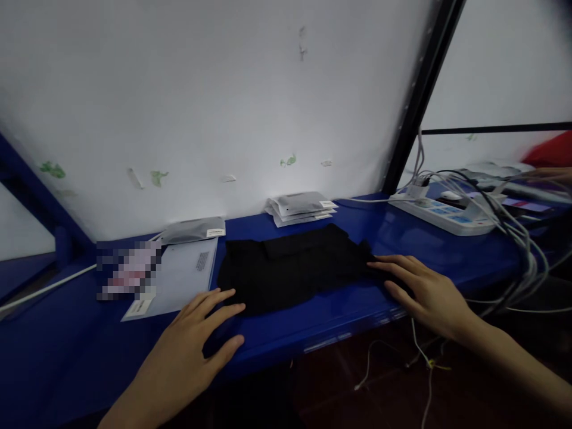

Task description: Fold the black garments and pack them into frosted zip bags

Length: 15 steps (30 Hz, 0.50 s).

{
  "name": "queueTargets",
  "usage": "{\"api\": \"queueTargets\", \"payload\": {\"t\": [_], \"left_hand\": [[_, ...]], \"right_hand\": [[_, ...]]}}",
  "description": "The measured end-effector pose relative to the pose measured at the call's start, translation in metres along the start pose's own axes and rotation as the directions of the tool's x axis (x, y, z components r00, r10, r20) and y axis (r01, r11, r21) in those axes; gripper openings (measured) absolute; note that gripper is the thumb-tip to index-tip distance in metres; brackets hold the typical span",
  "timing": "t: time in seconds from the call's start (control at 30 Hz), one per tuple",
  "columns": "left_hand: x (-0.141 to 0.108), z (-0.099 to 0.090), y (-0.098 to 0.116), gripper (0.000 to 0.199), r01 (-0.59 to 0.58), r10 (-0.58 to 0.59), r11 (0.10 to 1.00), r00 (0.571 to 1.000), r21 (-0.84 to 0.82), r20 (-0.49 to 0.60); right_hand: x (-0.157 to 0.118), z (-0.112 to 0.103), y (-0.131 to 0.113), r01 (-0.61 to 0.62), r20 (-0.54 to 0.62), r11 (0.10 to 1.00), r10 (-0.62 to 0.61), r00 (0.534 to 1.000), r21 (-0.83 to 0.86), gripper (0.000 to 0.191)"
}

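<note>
A folded black cloth item, perhaps a garment, lies flat on the blue table; its exact kind does not show. My left hand is open at the cloth's near left corner, fingers spread and fingertips at its edge. At the right end, my right hand reaches in with its fingers stretched out, the fingertips touching the cloth's edge. Beside the left hand rests a flat translucent plastic bag with printed text and a white label.
Behind the cloth sits a stack of packed grey bags; another packed bag lies further left. A white power strip with tangled cables is at the right. A white wall rises behind. Part of another person's hand shows at far right.
</note>
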<state>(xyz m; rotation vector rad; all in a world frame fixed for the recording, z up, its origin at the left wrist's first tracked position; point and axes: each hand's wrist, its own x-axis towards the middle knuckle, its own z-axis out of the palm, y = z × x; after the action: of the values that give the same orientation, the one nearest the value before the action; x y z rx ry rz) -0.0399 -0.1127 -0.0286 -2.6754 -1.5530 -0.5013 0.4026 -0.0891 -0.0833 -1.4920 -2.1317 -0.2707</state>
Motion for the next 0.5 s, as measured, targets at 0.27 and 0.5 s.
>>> {"api": "queueTargets", "payload": {"t": [0.27, 0.5], "left_hand": [[0.001, -0.002, 0.002, 0.041, 0.000, 0.000, 0.999, 1.000, -0.046, -0.004], [0.001, -0.003, 0.003, 0.040, 0.009, -0.007, 0.999, 0.999, -0.040, 0.040]], "right_hand": [[-0.004, 0.001, -0.002, -0.026, -0.011, 1.000, 0.026, 1.000, -0.016, 0.041], [-0.012, 0.003, -0.002, -0.058, -0.015, 0.998, 0.057, 0.998, -0.037, 0.041]]}}
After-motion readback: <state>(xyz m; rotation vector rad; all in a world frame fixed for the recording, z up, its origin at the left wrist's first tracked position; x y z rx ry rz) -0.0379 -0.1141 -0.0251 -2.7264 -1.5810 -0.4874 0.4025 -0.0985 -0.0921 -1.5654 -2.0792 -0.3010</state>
